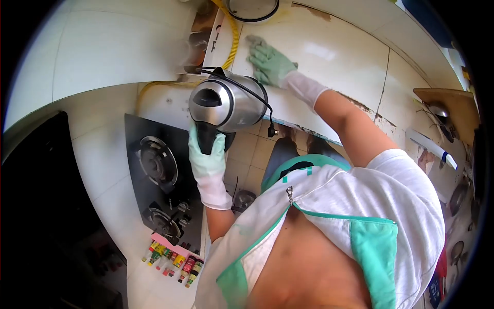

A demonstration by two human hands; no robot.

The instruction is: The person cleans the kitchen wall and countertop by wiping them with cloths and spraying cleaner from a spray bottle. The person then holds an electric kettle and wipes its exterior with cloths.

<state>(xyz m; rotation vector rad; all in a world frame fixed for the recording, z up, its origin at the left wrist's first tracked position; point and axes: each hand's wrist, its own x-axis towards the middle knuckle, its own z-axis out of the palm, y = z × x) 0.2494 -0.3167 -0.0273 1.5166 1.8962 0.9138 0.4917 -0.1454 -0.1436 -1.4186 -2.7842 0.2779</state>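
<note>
My left hand (pixel 207 154), in a pale green and white rubber glove, is closed around the black handle of a steel electric kettle (pixel 242 105). The kettle is tilted over the counter's front edge, its lid side towards the left. Its black cord runs across the body, and the plug (pixel 272 131) dangles beside it. My right hand (pixel 272 63), gloved alike, presses down on the white tiled counter (pixel 339 56) with a small greyish-green cloth (pixel 254 39) under its fingertips. The cloth is mostly hidden and blurred.
A black gas hob (pixel 157 162) lies to the left, with several seasoning bottles (pixel 177 262) below it. A yellow hose (pixel 234 44) runs near a round, dark-rimmed item (pixel 252 9) at the back. A knife (pixel 431 148) and other utensils are at the right wall.
</note>
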